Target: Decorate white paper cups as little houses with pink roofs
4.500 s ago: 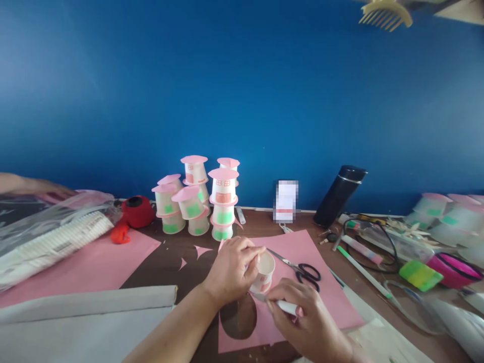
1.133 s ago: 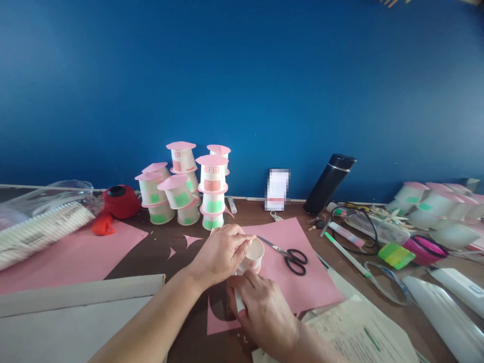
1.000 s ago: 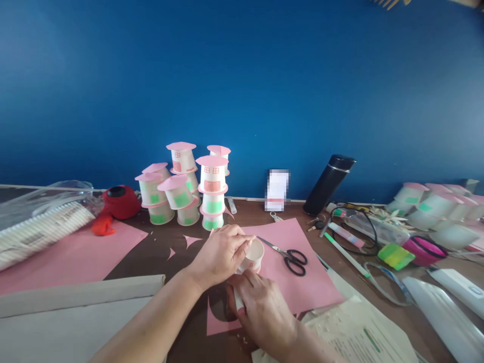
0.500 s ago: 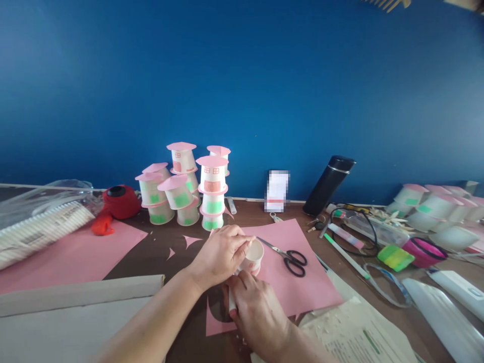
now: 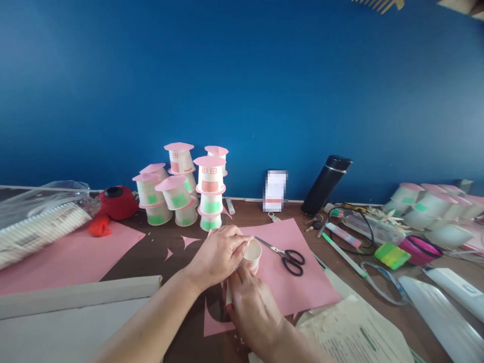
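A small white paper cup (image 5: 252,256) with reddish markings on its side stands mouth up near the pink paper's left edge. My left hand (image 5: 223,252) is curled around the cup's left side, thumb along the rim. Low against the cup, my right hand (image 5: 257,310) is closed, and a white tube-like thing (image 5: 228,297) sticks out from under it; its exact kind is hidden. Black-handled scissors (image 5: 285,256) lie on the pink paper sheet (image 5: 291,290) to the right. Pink paper with a curved cut-out (image 5: 212,330) lies below my hands.
Paper-cup towers with pink roofs (image 5: 210,174) stand at the back. Left are a red tape dispenser (image 5: 119,201), stacked cups in plastic (image 5: 45,229) and a white box (image 5: 75,322). A black bottle (image 5: 325,186), markers (image 5: 344,254) and more cups (image 5: 434,206) occupy the right.
The view has shifted slightly, moving everything a little left in the picture. My right hand has turned a little at the cup; my left hand keeps its hold.
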A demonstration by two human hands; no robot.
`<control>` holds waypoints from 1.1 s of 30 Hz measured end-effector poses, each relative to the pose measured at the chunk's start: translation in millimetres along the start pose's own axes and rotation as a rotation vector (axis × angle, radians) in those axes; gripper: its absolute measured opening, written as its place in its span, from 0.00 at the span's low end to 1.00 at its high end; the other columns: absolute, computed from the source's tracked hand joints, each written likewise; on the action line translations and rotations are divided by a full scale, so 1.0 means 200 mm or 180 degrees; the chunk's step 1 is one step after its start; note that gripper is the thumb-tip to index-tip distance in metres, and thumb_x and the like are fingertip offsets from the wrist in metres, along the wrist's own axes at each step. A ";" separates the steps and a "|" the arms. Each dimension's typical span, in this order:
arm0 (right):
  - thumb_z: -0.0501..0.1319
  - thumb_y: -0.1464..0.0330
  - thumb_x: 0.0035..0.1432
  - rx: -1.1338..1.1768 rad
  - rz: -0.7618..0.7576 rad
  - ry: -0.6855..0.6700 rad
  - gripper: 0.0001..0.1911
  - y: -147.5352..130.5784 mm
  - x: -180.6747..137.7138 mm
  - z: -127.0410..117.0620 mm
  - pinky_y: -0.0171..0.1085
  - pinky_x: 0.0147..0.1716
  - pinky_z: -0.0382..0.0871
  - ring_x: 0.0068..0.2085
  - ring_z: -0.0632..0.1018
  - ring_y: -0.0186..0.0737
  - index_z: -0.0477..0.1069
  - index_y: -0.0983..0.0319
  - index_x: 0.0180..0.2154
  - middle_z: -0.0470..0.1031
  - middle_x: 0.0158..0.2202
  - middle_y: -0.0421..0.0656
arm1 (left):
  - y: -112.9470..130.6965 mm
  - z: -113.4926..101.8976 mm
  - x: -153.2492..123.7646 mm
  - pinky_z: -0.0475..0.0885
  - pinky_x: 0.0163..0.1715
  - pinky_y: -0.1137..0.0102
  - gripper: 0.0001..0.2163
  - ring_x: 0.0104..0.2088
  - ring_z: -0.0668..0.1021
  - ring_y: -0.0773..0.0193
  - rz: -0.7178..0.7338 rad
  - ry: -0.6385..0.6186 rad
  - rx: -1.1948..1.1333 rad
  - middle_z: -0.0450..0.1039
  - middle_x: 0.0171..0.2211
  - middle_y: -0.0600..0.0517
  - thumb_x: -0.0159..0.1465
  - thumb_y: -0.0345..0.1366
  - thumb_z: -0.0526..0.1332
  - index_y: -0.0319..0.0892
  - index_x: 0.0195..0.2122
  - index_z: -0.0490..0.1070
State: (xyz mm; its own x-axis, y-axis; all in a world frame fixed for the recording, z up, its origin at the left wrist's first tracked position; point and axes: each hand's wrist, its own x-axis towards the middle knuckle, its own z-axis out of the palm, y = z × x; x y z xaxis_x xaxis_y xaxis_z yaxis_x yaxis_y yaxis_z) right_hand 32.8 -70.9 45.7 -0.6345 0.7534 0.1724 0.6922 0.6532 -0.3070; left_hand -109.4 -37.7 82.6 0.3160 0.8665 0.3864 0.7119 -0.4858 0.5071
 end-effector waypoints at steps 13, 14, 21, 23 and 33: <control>0.59 0.74 0.55 -0.0243 -0.1559 0.1154 0.11 0.01 -0.18 -0.09 0.38 0.24 0.69 0.23 0.73 0.39 0.71 0.58 0.41 0.71 0.23 0.38 | -0.01 0.00 0.00 0.69 0.42 0.64 0.16 0.40 0.74 0.60 -0.0028 0.0004 -0.0038 0.74 0.38 0.50 0.69 0.40 0.50 0.50 0.52 0.74; 0.59 0.72 0.56 -0.0114 -0.1484 0.1364 0.09 0.02 -0.21 -0.10 0.39 0.25 0.69 0.23 0.73 0.39 0.71 0.56 0.39 0.71 0.22 0.38 | -0.01 0.00 0.00 0.69 0.42 0.64 0.16 0.40 0.74 0.60 -0.0037 -0.0002 -0.0051 0.74 0.38 0.50 0.69 0.40 0.50 0.50 0.52 0.74; 0.53 0.68 0.65 0.1135 -0.0808 0.2091 0.09 0.14 -0.21 -0.22 0.44 0.30 0.71 0.30 0.76 0.43 0.68 0.52 0.45 0.76 0.30 0.41 | -0.01 0.00 0.00 0.69 0.43 0.63 0.17 0.41 0.75 0.59 -0.0065 -0.0017 -0.0161 0.75 0.39 0.49 0.69 0.43 0.50 0.50 0.51 0.74; 0.49 0.66 0.68 0.1568 -0.0553 0.2261 0.11 0.16 -0.16 -0.23 0.43 0.29 0.70 0.27 0.74 0.40 0.69 0.54 0.45 0.75 0.30 0.42 | -0.01 -0.01 0.00 0.69 0.43 0.63 0.17 0.41 0.75 0.59 -0.0050 -0.0054 -0.0180 0.75 0.40 0.48 0.68 0.47 0.52 0.49 0.50 0.74; 0.51 0.57 0.68 0.3637 0.0844 0.2826 0.18 0.22 -0.01 -0.22 0.32 0.21 0.57 0.19 0.63 0.30 0.69 0.61 0.32 0.61 0.16 0.33 | 0.01 0.01 0.01 0.69 0.49 0.57 0.21 0.47 0.75 0.53 -0.0205 -0.0061 -0.0195 0.75 0.46 0.49 0.54 0.45 0.68 0.49 0.48 0.73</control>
State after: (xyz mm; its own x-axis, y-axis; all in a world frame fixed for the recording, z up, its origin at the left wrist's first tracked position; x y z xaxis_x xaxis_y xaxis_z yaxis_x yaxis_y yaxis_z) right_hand 79.2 -40.4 72.9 0.1715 0.9130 0.3702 -0.1576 0.3964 -0.9045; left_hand -106.5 -37.8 83.1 0.2833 0.8979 0.3370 0.6916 -0.4347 0.5768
